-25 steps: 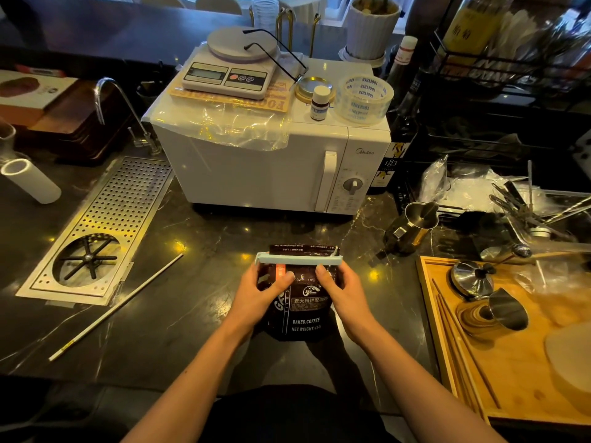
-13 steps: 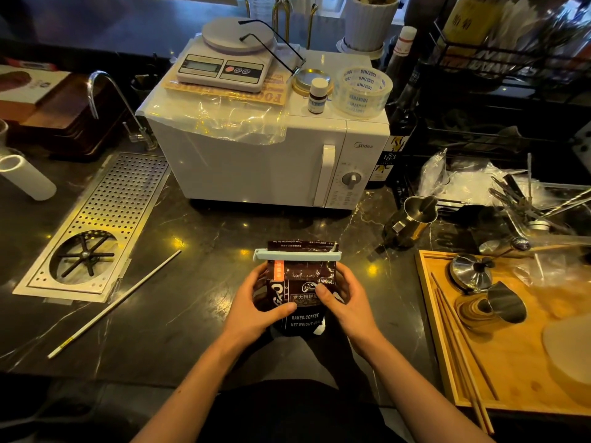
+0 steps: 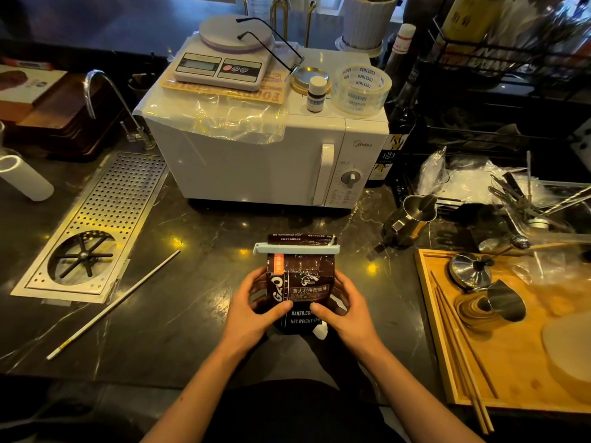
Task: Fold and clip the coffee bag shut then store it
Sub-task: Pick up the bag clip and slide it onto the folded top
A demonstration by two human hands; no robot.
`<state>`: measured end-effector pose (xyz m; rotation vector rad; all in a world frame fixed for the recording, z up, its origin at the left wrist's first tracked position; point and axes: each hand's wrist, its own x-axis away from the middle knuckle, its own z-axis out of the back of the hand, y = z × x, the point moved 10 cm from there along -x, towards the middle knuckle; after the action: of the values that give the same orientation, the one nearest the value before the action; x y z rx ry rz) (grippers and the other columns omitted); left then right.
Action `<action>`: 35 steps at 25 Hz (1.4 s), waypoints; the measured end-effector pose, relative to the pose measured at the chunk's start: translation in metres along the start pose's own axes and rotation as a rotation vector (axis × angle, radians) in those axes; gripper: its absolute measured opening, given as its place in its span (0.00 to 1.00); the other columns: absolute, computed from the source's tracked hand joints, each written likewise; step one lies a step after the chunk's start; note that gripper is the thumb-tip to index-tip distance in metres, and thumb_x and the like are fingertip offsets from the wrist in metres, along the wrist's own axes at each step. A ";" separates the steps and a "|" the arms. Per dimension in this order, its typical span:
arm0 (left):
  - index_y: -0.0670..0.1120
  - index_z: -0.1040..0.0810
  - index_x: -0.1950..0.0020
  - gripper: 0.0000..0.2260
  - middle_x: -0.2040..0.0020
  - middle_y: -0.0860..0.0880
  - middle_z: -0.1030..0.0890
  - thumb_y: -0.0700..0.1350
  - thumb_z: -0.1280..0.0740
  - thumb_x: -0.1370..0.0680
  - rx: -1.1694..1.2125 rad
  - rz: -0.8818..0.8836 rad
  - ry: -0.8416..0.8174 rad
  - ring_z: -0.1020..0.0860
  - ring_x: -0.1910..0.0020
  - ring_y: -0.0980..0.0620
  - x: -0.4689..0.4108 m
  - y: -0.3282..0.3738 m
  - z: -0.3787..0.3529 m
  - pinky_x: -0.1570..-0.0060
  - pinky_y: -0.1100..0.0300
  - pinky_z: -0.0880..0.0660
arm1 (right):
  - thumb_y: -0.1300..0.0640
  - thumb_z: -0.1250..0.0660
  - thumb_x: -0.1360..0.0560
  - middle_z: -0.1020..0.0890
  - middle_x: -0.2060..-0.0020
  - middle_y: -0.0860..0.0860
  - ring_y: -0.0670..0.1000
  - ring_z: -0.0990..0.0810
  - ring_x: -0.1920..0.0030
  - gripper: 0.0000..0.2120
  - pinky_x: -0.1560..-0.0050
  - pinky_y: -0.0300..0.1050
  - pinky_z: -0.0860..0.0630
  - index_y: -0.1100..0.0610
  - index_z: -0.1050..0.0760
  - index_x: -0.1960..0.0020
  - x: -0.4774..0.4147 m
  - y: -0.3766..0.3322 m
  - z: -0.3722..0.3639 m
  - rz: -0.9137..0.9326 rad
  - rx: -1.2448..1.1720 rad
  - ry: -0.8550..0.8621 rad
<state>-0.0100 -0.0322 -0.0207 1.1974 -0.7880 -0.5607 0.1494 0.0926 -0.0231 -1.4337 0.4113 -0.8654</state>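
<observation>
A dark brown coffee bag (image 3: 302, 282) with white lettering stands upright on the dark marble counter (image 3: 198, 282), in front of me. A pale blue bar clip (image 3: 295, 249) is clamped across its folded top, and a strip of the bag sticks up above the clip. My left hand (image 3: 254, 306) grips the bag's lower left side, thumb across the front. My right hand (image 3: 347, 310) grips the lower right side, its thumb meeting the left one. The bag's base is partly hidden by my thumbs.
A white microwave (image 3: 265, 155) stands just behind the bag, carrying a kitchen scale (image 3: 224, 55) and a tape roll (image 3: 361, 89). A perforated metal drain tray (image 3: 92, 225) and a thin white rod (image 3: 112, 305) lie left. A steel pitcher (image 3: 412, 219) and wooden tray (image 3: 511, 334) sit right.
Both hands slid down from just under the clip to the bag's lower half. The bag stays upright with the clip on.
</observation>
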 end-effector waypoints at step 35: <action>0.51 0.36 0.27 0.38 0.35 0.53 0.25 0.45 0.22 0.33 -0.039 -0.165 0.041 0.27 0.35 0.56 -0.037 0.073 0.007 0.36 0.53 0.27 | 0.63 0.25 0.30 0.21 0.44 0.38 0.32 0.23 0.43 0.28 0.49 0.32 0.22 0.41 0.30 0.38 -0.020 -0.057 0.011 0.129 0.039 0.123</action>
<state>-0.0404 0.0124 0.0413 1.2411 -0.6449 -0.6816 0.1292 0.1201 0.0284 -1.3075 0.5707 -0.8553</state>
